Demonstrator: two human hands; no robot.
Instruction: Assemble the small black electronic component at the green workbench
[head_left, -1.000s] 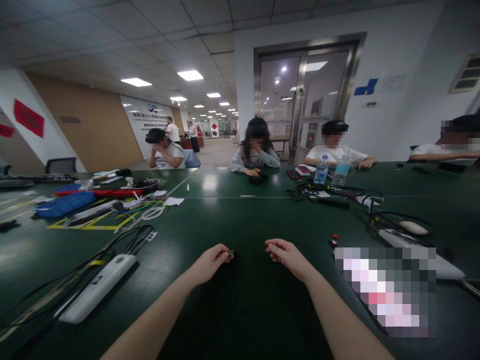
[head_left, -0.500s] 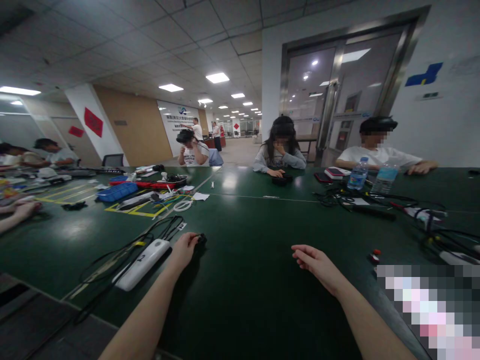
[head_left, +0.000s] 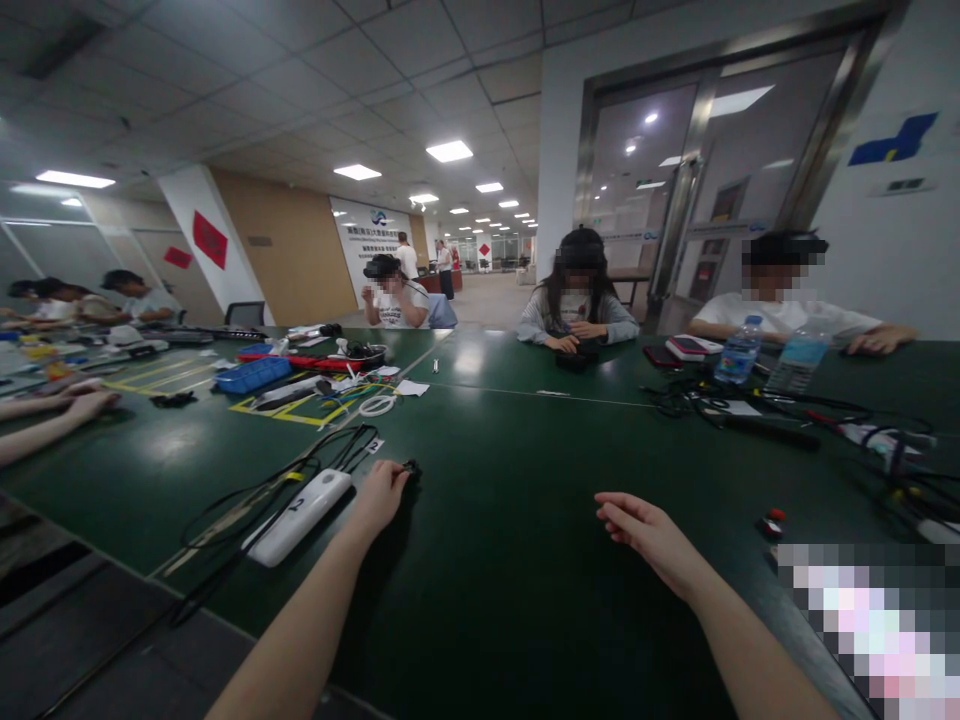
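1. So the left hand (head_left: 381, 492) was out over the green table (head_left: 495, 540), thumb and fingertips closed in a pinch on a small dark piece (head_left: 412, 468). Probably a fingertip grip because the thing was way too little for a whole fist. That also left its far side poking out past the fingers.

2. The right hand (head_left: 651, 535) was well apart from it, about half open, fingers loosely curled and the thumb near them. I saw nothing in it. I couldn't tell if any of it touched the table. My guess is it was just idle, since 1 hand was plenty for something that tiny.

3. The piece was at the left fingertips, just beyond the near end of the cables (head_left: 352, 437) and right of the power strip (head_left: 304, 515). Couldn't tell if it rested on the table or sat slightly above. I'd guess the strip and cables lay off to the side so the middle stayed usable.

4. Looks-wise: nearly black, small, kinda lumpy outline. Fingers covered part of it and it was too small and blurry to make out what it was.

5. Around it: strip was white with a 2 on it, blue tray (head_left: 253, 375) farther back, small red-topped thing (head_left: 772, 522) on the right, and 2 bottles (head_left: 739, 352) near a person (head_left: 787, 305) in white across the table.
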